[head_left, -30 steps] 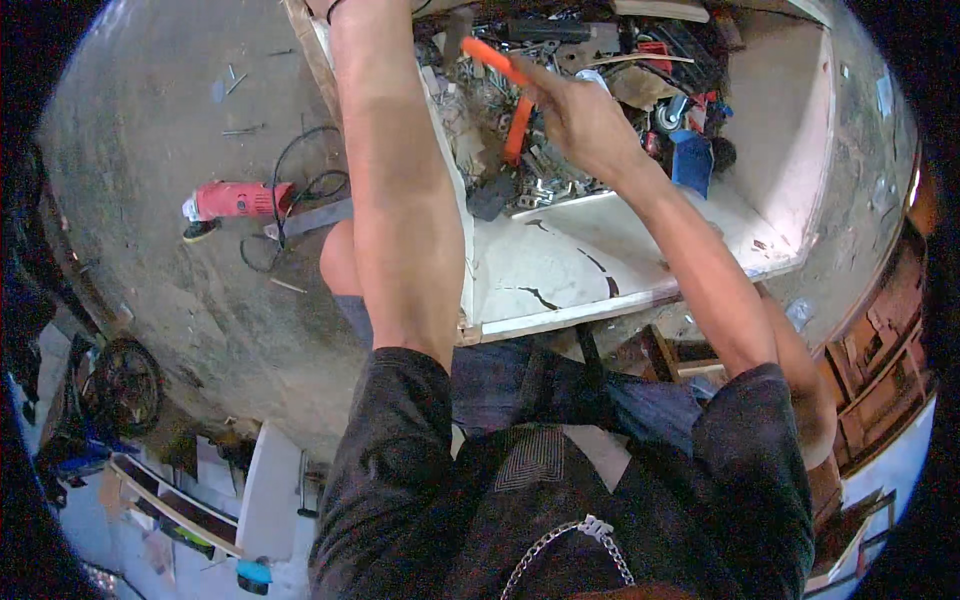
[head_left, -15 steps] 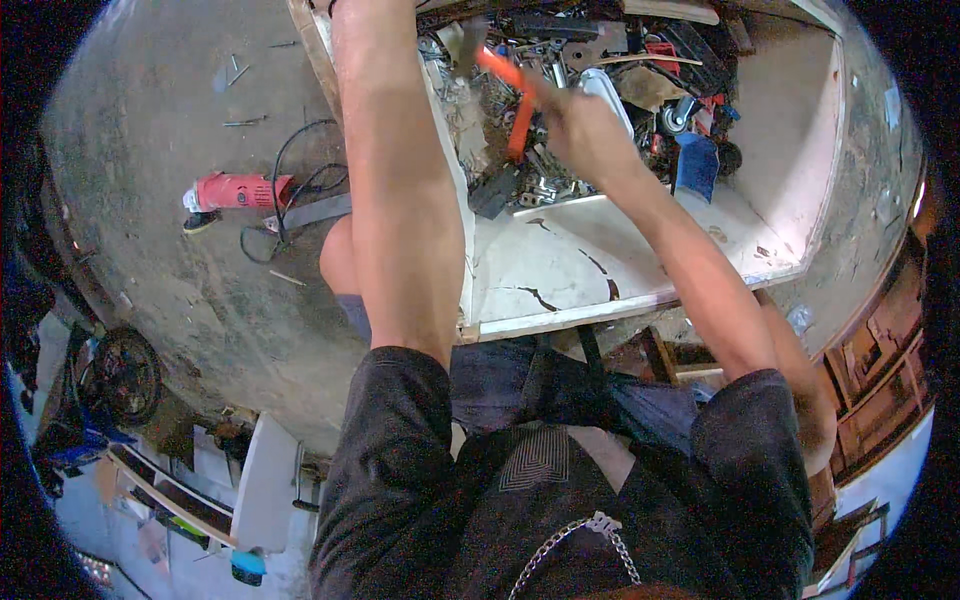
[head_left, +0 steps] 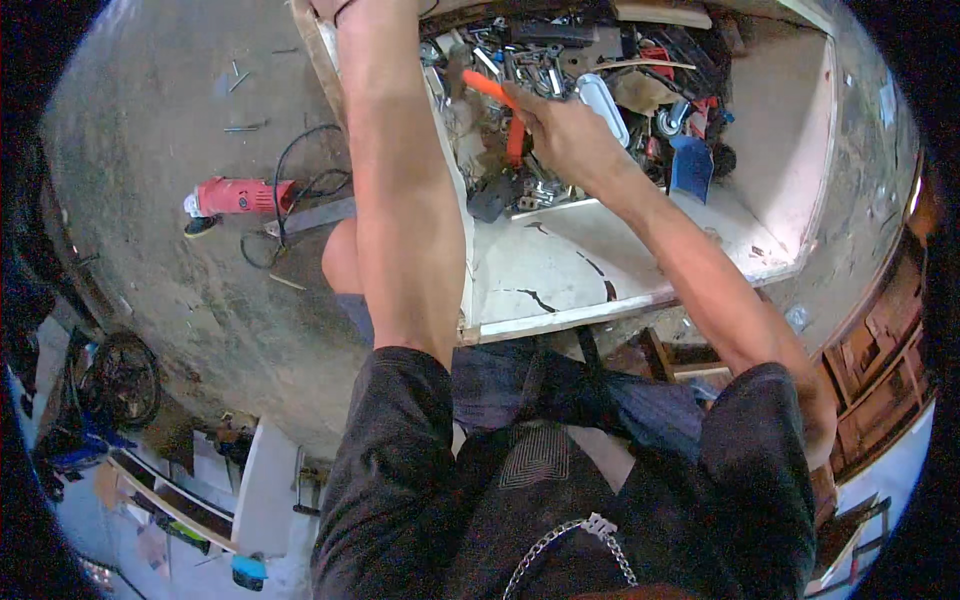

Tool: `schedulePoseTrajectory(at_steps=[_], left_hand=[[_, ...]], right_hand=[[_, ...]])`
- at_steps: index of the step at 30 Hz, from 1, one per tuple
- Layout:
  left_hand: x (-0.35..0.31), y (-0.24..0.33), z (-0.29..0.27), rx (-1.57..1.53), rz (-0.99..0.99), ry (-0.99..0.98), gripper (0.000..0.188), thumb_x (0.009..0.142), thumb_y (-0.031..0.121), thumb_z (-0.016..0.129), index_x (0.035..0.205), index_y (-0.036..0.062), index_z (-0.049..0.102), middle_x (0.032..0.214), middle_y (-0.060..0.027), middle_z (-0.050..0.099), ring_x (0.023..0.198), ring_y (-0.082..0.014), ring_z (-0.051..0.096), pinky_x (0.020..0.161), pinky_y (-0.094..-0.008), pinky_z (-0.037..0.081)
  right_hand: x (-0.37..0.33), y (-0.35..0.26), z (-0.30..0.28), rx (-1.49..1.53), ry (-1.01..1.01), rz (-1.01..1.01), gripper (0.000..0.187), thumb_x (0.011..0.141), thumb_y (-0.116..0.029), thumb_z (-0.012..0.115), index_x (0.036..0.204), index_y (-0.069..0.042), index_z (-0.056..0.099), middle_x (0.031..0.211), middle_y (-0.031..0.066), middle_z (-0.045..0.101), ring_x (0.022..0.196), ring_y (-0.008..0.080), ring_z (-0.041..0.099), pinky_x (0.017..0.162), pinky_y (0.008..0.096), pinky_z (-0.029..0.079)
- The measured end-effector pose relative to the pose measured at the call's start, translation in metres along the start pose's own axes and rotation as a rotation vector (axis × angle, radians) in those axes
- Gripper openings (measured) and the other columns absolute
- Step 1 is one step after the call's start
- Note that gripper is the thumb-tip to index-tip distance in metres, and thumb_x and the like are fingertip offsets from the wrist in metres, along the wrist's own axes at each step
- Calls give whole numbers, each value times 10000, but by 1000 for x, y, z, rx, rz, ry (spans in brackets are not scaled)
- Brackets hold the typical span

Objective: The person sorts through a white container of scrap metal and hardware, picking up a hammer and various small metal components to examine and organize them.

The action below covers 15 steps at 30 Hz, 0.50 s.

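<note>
A hammer (head_left: 486, 86) with an orange handle is in my right hand (head_left: 565, 135), whose fingers are wrapped round the grip. Its dark head, slightly blurred, hangs over the left side of a white-lined wooden box (head_left: 540, 285). Just below the handle, another orange piece (head_left: 515, 140) points down; I cannot tell whether it is a separate tool. My left arm reaches along the box's left wall to the top edge of the picture. Only a sliver of my left hand (head_left: 325, 8) shows by the box's corner, its fingers cut off from view.
Metal fittings (head_left: 545, 190), a caster wheel (head_left: 672, 118), a white oval-shaped piece (head_left: 603, 108) and a blue curved piece (head_left: 691, 168) crowd the box. Left on the floor lie a red angle grinder (head_left: 240, 196) with a black cord (head_left: 277, 195) and several nails (head_left: 242, 128).
My right hand and the hammer have shifted slightly left and down, with the hammer's head staying over the box's left side. My left arm has barely moved.
</note>
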State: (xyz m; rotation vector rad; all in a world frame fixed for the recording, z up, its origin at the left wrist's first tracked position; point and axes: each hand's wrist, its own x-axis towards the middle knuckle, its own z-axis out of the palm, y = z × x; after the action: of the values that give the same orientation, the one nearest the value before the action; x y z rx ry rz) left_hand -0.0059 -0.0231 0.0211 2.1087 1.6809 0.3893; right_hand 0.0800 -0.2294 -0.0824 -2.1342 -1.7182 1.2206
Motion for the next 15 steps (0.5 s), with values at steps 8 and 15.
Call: schedulePoseTrajectory(at_steps=[8,15], left_hand=[[1,-3,2,-8,14,42,425,809,511,613,1009,164,753,983,-126,725,971,-338,673,877,-416,512],[3,-2,5,6,4,31,431,806,510,614,1017,161,752,985,-132,724,970,-340,673,876,-414,513]], right_hand=[[7,-2,-23,272,289,-46,389,904,-116,559,1290,-130,595,833,281,650,736,452,642,673,504,517],[6,4,0,113,37,10,391,946,-161,544,1336,-153,569,804,282,632,688,431,635,641,495,492]])
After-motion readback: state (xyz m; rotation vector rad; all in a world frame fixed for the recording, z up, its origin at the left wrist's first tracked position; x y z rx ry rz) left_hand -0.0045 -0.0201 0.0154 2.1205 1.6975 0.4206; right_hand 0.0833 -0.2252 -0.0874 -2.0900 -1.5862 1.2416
